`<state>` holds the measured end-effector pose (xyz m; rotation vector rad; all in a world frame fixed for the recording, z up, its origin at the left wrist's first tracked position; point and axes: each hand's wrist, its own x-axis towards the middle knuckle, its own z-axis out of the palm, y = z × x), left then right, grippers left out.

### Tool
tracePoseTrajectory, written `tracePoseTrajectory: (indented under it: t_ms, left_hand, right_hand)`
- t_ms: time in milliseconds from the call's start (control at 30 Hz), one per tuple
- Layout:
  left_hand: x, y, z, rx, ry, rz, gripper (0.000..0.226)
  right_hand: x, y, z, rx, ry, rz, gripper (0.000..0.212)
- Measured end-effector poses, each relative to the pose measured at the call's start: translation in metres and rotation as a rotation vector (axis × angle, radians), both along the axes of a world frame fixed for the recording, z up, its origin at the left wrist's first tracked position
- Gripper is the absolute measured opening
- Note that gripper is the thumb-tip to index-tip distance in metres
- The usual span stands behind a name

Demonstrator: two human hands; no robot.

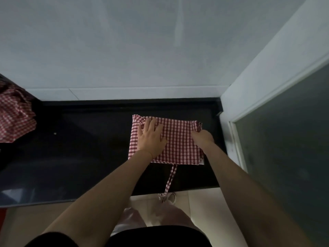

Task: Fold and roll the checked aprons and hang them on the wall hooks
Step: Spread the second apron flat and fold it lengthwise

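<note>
Honestly, the folded apron [178,141] on the bench [80,157] is pressed flat by the left hand [151,138] and pinched by right-hand fingers [195,135], so the dangling strap [171,177] could be snagged mid-roll.

Far beyond the left hand [151,138], a second checked apron [15,113] is cut off by the picture's edge; the right hand [203,138] hides its own fingertips.

Both forearms are bare from the black short sleeves [51,239] down to the hands. A thin, pale bracelet or thread [148,152] circles the left wrist (too fine to tell which). Black cloth of the garment [156,237] covers the torso below, and a light-coloured shoe [171,197] shows on the floor.
</note>
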<state>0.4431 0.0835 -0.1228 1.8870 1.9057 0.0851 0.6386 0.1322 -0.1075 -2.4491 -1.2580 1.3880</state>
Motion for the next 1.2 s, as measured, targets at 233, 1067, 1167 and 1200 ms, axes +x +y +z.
tracePoseTrajectory:
  t_ms: [233, 1067, 1167, 1200]
  left_hand:
    - [0.016, -0.01, -0.023, -0.009, 0.085, 0.021, 0.074]
    - [-0.01, -0.02, -0.061, -0.032, 0.242, -0.025, 0.077]
    - [-0.01, -0.02, -0.058, -0.052, 0.261, -0.056, 0.084]
    - [-0.01, -0.02, -0.057, -0.059, 0.268, -0.066, 0.086]
  right_hand:
    - [0.028, 0.0, -0.019, 0.102, 0.08, -0.247, 0.023]
    - [0.014, 0.001, -0.045, 0.14, -0.169, -0.04, 0.048]
    - [0.022, 0.008, -0.042, 0.078, -0.038, -0.134, 0.056]
    - [0.023, 0.009, -0.041, 0.099, -0.016, -0.134, 0.055]
